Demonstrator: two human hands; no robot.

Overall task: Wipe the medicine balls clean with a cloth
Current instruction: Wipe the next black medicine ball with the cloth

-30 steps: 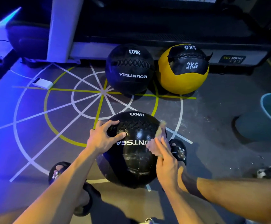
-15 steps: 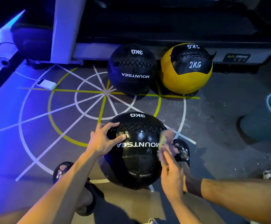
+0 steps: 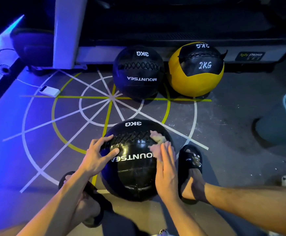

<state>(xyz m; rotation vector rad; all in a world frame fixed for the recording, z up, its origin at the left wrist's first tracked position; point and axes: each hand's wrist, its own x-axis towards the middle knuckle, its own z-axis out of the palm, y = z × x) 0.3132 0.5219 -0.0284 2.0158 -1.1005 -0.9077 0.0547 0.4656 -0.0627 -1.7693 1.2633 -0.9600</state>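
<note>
A black 3KG medicine ball (image 3: 135, 169) sits on the floor between my feet. My left hand (image 3: 96, 157) rests on its upper left side with fingers spread, steadying it. My right hand (image 3: 166, 169) presses a small pale cloth (image 3: 157, 142) flat against the ball's upper right side, fingers straight. Further back stand a second black 3KG ball (image 3: 138, 74) and a yellow and black 2KG ball (image 3: 196, 70), side by side against the base of a machine.
White and yellow lines are painted on the grey floor (image 3: 62, 116). A white power bank (image 3: 50, 91) with a cable lies at the left. A white post (image 3: 67, 31) rises behind. A teal bucket (image 3: 281, 123) stands at the right. My slippered feet (image 3: 190, 160) flank the ball.
My right hand has slid the cloth up and inward over the ball's upper right, toward the stitched seam. My left hand has stayed in place on the ball.
</note>
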